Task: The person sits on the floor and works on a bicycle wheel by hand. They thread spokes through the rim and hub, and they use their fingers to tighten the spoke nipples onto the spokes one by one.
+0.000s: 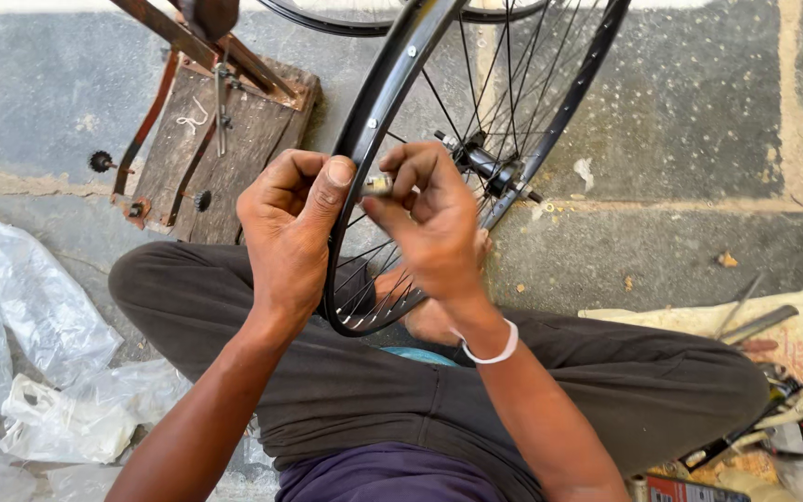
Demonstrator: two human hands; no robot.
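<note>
A black bicycle wheel rim [385, 88] with thin spokes and a dark hub [487, 165] stands upright between my legs. My left hand [292, 228] grips the rim's near edge, thumb pressed on top. My right hand [431, 223] pinches a small metal tool [378, 185] against the rim, right beside the left thumb. A white band circles my right wrist. My bare foot shows behind the spokes under the right hand.
A wooden block with a rusty metal stand [211, 130] sits at the upper left. Crumpled clear plastic [20, 344] lies on the left. Tools lie on a cloth [773, 363] at the right. A second wheel [364, 14] shows at the top. The ground is grey stone paving.
</note>
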